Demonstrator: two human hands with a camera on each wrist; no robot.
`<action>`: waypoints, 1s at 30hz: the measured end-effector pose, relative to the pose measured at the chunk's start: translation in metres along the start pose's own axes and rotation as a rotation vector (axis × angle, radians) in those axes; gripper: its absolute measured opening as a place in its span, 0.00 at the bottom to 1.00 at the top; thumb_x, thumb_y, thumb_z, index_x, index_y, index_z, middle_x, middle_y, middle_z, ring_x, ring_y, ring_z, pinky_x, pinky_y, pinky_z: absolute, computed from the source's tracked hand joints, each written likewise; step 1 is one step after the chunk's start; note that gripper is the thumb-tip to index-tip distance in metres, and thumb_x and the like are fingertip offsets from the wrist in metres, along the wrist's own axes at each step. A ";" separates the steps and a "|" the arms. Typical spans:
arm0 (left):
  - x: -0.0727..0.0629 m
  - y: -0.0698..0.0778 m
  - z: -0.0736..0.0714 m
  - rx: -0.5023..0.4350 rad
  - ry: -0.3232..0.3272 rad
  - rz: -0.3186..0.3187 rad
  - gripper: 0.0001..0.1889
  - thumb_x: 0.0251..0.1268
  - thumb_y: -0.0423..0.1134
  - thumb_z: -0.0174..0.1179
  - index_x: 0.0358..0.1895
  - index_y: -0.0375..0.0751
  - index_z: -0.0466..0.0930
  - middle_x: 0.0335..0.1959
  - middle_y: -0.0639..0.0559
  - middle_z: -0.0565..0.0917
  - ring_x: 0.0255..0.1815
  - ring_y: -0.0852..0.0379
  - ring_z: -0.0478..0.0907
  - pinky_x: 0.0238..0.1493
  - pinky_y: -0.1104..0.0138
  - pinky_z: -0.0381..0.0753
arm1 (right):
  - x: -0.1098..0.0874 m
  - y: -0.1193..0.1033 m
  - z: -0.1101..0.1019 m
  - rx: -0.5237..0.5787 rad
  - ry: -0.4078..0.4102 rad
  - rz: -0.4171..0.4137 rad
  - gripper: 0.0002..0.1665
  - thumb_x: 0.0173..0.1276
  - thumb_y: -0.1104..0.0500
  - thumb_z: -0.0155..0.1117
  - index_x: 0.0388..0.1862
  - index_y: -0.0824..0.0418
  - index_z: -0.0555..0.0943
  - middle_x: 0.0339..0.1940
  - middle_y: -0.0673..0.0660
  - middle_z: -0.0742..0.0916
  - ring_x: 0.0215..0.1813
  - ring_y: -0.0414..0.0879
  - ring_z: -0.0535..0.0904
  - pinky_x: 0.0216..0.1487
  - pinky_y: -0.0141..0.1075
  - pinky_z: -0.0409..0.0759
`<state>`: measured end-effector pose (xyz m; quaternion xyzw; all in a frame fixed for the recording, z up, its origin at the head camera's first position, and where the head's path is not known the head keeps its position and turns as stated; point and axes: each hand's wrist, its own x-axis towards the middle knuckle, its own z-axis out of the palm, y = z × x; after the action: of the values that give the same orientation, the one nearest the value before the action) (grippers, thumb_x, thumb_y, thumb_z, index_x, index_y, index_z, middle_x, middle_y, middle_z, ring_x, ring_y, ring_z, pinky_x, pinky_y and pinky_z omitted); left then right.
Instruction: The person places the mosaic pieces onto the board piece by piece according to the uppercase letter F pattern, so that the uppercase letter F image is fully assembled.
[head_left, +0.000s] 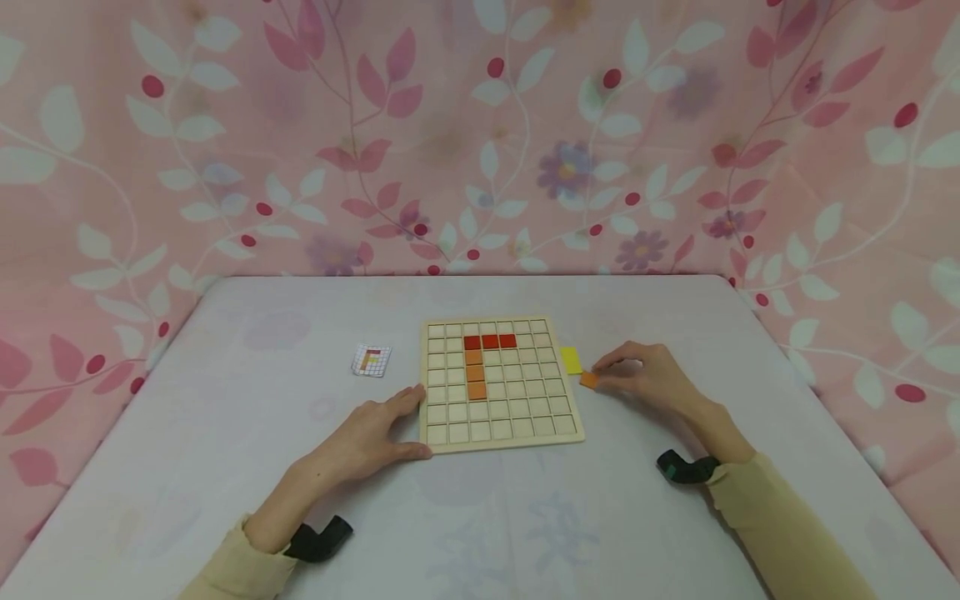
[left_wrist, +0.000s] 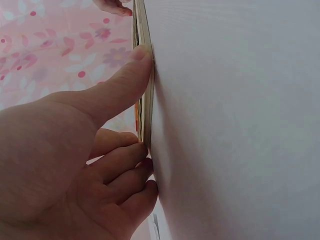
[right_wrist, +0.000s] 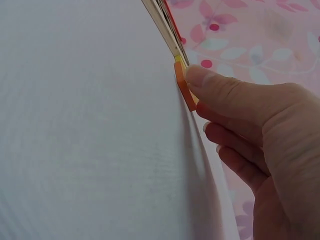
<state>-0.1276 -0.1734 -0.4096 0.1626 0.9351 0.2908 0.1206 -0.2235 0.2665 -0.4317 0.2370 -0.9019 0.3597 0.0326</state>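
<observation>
A wooden grid board (head_left: 525,425) lies on the table with three red tiles (head_left: 490,342) in a row and three orange tiles (head_left: 476,373) in a column below the leftmost red one. At its near left corner rests my left hand (head_left: 363,437), thumb on the near edge and fingertips against the left edge. In the left wrist view the thumb (left_wrist: 132,80) presses the board's side. My right hand (head_left: 652,379) pinches a loose orange square tile (right_wrist: 184,85) between thumb and finger, low by the table. A yellow piece (head_left: 572,360) lies between that tile and the board's right edge.
A small pattern card (head_left: 372,360) with a printed grid and colored squares lies left of the board. The white tabletop (head_left: 510,517) extends around them, with a pink floral cloth (head_left: 480,133) hanging behind. Black wrist cameras (head_left: 321,539) sit at both sleeves.
</observation>
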 end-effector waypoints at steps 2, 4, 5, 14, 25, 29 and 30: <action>0.000 0.000 0.000 0.000 0.002 0.000 0.48 0.56 0.52 0.73 0.77 0.41 0.60 0.77 0.43 0.64 0.78 0.45 0.59 0.73 0.49 0.66 | 0.000 0.000 0.002 0.015 -0.003 -0.037 0.16 0.55 0.53 0.81 0.42 0.51 0.89 0.40 0.46 0.90 0.48 0.43 0.84 0.54 0.30 0.76; 0.000 0.000 0.000 0.000 0.002 0.000 0.48 0.56 0.52 0.73 0.77 0.41 0.60 0.77 0.43 0.64 0.78 0.45 0.59 0.73 0.49 0.66 | 0.001 0.000 0.004 0.029 0.000 -0.060 0.16 0.54 0.54 0.81 0.42 0.52 0.89 0.39 0.47 0.90 0.47 0.43 0.85 0.53 0.27 0.76; 0.000 0.000 0.000 0.000 0.001 0.000 0.48 0.56 0.52 0.73 0.78 0.41 0.60 0.77 0.43 0.64 0.78 0.45 0.59 0.73 0.49 0.66 | 0.001 0.001 0.004 0.031 0.003 -0.075 0.15 0.54 0.55 0.81 0.42 0.53 0.89 0.39 0.47 0.90 0.47 0.44 0.85 0.52 0.27 0.77; 0.000 0.000 -0.001 -0.002 0.003 -0.001 0.48 0.56 0.52 0.74 0.77 0.40 0.60 0.77 0.42 0.64 0.78 0.44 0.59 0.72 0.48 0.66 | 0.002 0.003 0.006 0.036 0.017 -0.115 0.15 0.54 0.61 0.80 0.42 0.56 0.89 0.39 0.51 0.90 0.46 0.48 0.86 0.50 0.29 0.78; 0.000 -0.001 -0.001 -0.002 0.002 0.005 0.48 0.56 0.52 0.73 0.78 0.41 0.60 0.77 0.42 0.64 0.78 0.44 0.59 0.73 0.48 0.65 | 0.001 0.005 0.005 0.025 0.030 -0.100 0.16 0.54 0.58 0.81 0.42 0.54 0.89 0.39 0.48 0.90 0.47 0.46 0.86 0.52 0.28 0.78; 0.000 -0.001 -0.001 -0.002 0.003 0.004 0.48 0.56 0.52 0.73 0.78 0.41 0.59 0.77 0.42 0.64 0.78 0.44 0.59 0.73 0.48 0.65 | 0.002 0.006 0.005 0.014 0.029 -0.101 0.15 0.54 0.59 0.81 0.42 0.55 0.89 0.39 0.48 0.91 0.47 0.45 0.86 0.52 0.27 0.78; 0.000 -0.001 -0.001 -0.002 0.003 0.003 0.48 0.56 0.52 0.73 0.78 0.41 0.59 0.77 0.42 0.64 0.78 0.44 0.59 0.73 0.48 0.65 | 0.002 0.006 0.005 0.014 0.029 -0.101 0.15 0.54 0.59 0.81 0.42 0.55 0.89 0.39 0.48 0.91 0.47 0.45 0.86 0.52 0.27 0.78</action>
<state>-0.1279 -0.1745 -0.4092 0.1637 0.9347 0.2923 0.1190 -0.2269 0.2660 -0.4387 0.2772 -0.8857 0.3673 0.0621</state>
